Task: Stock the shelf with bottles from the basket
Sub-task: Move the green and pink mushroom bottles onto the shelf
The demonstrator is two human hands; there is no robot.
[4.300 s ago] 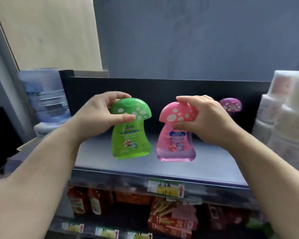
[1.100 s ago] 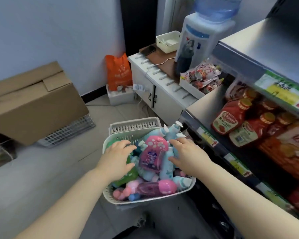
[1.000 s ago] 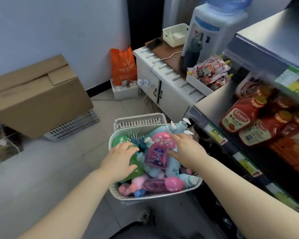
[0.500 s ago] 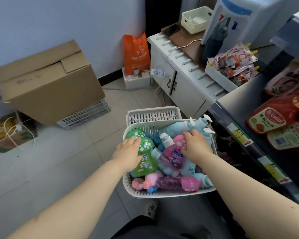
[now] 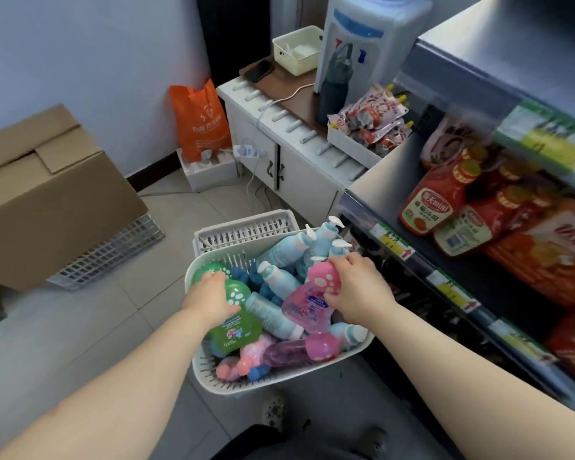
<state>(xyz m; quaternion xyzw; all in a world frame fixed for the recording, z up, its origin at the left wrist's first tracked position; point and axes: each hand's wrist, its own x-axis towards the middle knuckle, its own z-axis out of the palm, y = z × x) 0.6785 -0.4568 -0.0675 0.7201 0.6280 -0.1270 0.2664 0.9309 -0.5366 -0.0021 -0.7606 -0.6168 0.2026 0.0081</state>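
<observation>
Pale floor tiles [image 5: 90, 330] spread beneath us, and the white basket [image 5: 279, 381] sits low at six o'clock of our view. The fingertips [image 5: 349, 262] of our right hand [image 5: 359, 290] pinch the spotted cap of the pink mushroom bottle [image 5: 307, 307], thumb on its near side, clamped on it at the basket's three o'clock side. At nine o'clock, our left hand [image 5: 213, 297] has its fingers curled down over the cap of the green mushroom bottle [image 5: 238, 325]. That grip seems closed, though the fingertips are hidden behind the knuckles. Both bottles lie tilted on the heap, with pale blue pump bottles [image 5: 316, 242] at twelve o'clock and another pink-capped bottle [image 5: 299, 351] at six.

We judge these bottles to be light, stiff plastic, glossy and a little slippery, with liquid that will swing the body when we lift by the cap. The wide cap overhangs the neck, so the neck under that rim should give us the surest hold. Neighbouring bottles may snag on the way out.

Further out, the shelf [image 5: 498, 51] stands at two o'clock, with ketchup bottles [image 5: 435, 200] on the tier beneath. A cardboard box [image 5: 47, 194] sits at nine o'clock.
</observation>
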